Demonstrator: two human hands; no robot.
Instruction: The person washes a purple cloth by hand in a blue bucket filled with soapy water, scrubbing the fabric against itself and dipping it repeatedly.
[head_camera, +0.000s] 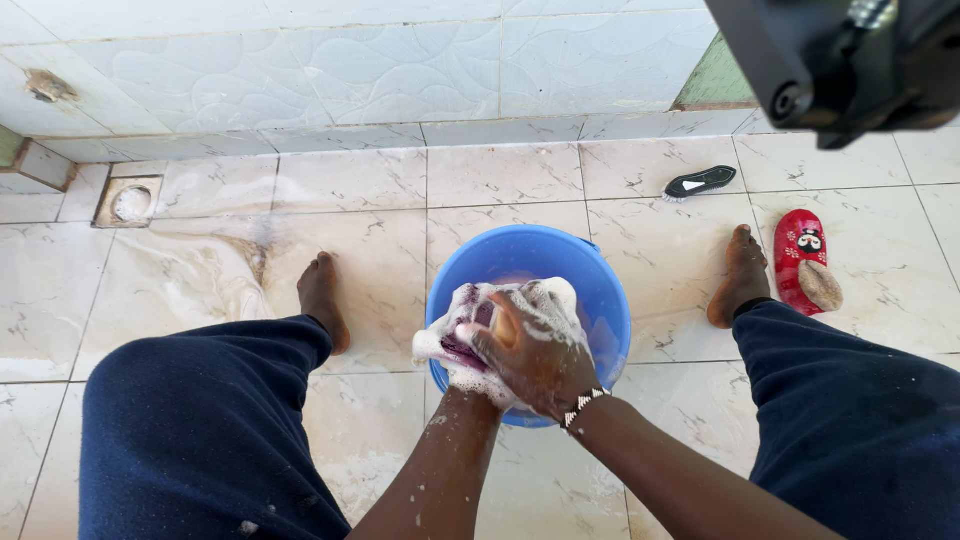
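Note:
A blue plastic basin (590, 275) stands on the tiled floor between my bare feet. Over it both hands clutch a soapy wet item (455, 345), white with foam and showing a dark purplish patch. My right hand (535, 355), with a beaded bracelet at the wrist, lies on top and grips the item. My left hand (470, 385) is underneath, mostly hidden by foam and by the right hand, and also holds the item. What the item is cannot be made out under the suds.
A red slipper (805, 258) lies right of my right foot (742, 275). A black scrubbing brush (700, 182) rests beyond it. A floor drain (130, 202) sits at the far left near the tiled wall. My left foot (322, 298) is left of the basin.

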